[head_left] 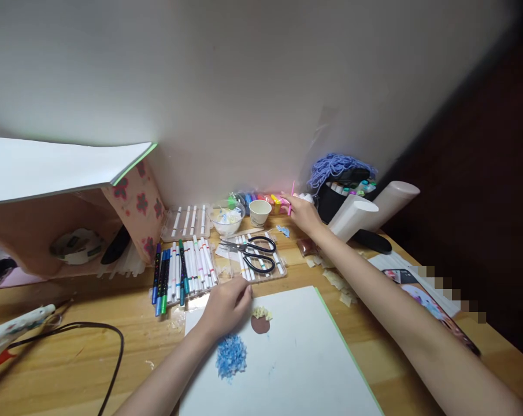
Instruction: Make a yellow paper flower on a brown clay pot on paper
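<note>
white board (304,364) bears blue shreds (231,356), brown disc (260,326) | hands apart | left hand (229,304) over far edge, perhaps steadying, grip unclear | right hand (303,214) pinches pink stick (293,190) near cup (260,215)

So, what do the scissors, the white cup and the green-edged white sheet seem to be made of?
Scissors: grey blades, apparently metal, with a dull sheen; smooth black handles, perhaps plastic-coated.
Cup: probably matte paper, given its pale, unglossy wall.
White sheet: flat, without glare, so perhaps matte card, though plastic is possible.
</note>
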Demonstrator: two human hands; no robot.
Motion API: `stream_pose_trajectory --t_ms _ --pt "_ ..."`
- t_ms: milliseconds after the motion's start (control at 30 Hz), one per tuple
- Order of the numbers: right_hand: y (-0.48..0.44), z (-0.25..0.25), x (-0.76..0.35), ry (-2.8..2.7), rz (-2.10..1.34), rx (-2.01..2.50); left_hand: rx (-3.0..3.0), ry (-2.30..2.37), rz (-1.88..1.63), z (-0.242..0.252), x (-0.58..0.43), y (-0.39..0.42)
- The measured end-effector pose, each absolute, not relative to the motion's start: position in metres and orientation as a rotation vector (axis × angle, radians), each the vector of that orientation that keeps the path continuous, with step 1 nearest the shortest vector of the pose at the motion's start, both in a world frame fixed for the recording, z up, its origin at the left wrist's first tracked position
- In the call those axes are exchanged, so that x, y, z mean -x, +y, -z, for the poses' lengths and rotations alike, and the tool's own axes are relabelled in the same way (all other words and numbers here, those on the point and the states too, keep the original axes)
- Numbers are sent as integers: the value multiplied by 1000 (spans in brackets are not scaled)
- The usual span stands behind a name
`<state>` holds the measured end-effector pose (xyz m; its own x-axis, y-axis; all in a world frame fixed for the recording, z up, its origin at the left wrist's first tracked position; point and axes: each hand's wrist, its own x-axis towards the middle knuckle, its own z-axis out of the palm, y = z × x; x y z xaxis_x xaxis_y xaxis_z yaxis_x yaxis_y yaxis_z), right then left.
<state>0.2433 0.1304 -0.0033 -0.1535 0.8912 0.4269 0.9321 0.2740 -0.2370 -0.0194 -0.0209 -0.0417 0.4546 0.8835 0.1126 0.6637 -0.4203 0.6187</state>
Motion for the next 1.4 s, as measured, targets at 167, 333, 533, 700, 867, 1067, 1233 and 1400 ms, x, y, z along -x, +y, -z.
stream_pose_trajectory --t_ms 167,333,533,700,867,1067,1233,1400 --pt "13 22 -235 -1548 -551 1233 -2249 1289 -548 44 19 -21" --pt "-74 56 -214 -1353 -1048 1171 -2301 1255 -516 48 18 -20" --pt "-81 62 -202 -1557 -1095 1170 -2335 1264 -528 47 17 -21" --pt "-78 60 -198 -1568 -1185 1229 -2364 1252 -513 45 16 -21" --pt "-79 59 -198 -1590 -1194 1230 -2358 1236 -519 45 16 -22" --pt "-81 58 -195 -1639 -1204 1228 -2365 1224 -514 44 15 -21" --pt "-76 58 -214 -1459 -1075 1170 -2356 1243 -515 46 16 -21" --pt "-59 43 -275 -1678 -481 1492 -2352 1271 -507 47 17 -20"
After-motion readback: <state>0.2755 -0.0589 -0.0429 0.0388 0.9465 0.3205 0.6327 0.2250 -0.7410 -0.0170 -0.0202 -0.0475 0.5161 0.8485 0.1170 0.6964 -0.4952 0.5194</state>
